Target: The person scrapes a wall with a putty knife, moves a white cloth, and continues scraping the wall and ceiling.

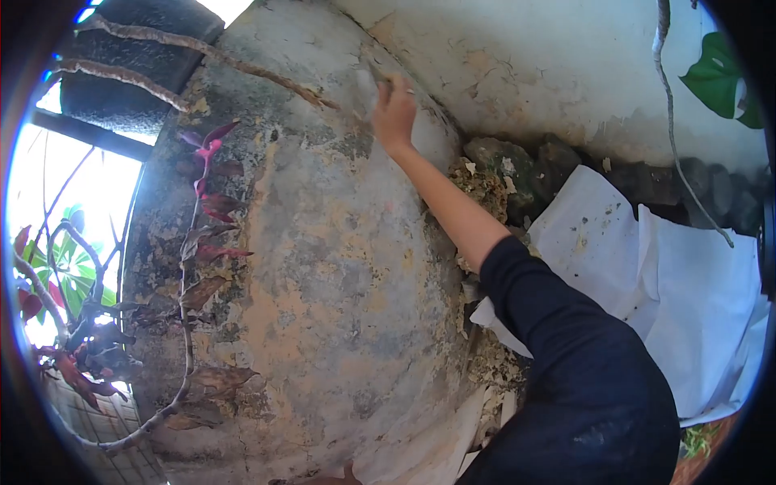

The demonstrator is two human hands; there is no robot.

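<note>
1. Right hand (394, 113) is raised high on the big, rounded, weathered dome (339, 267). Its fingers are closed around a small pale tool (377, 77) that presses on the upper curve, close to the wall (525, 65). What kind of tool it is, I cannot tell.
2. Left hand: a skin-coloured sliver (339, 478) at the bottom edge may be it, but whether it is open or closed I cannot tell.
3. With the arm at full stretch, the tool could skid on the curved, flaking crust, and the knuckles could scrape the rough surface.
4. Loose flakes could miss the white sheets (687, 299) and land in the rubble (485, 190).
5. A sweep leftward could snap the dry vine (190, 267) that hangs against the dome.
</note>
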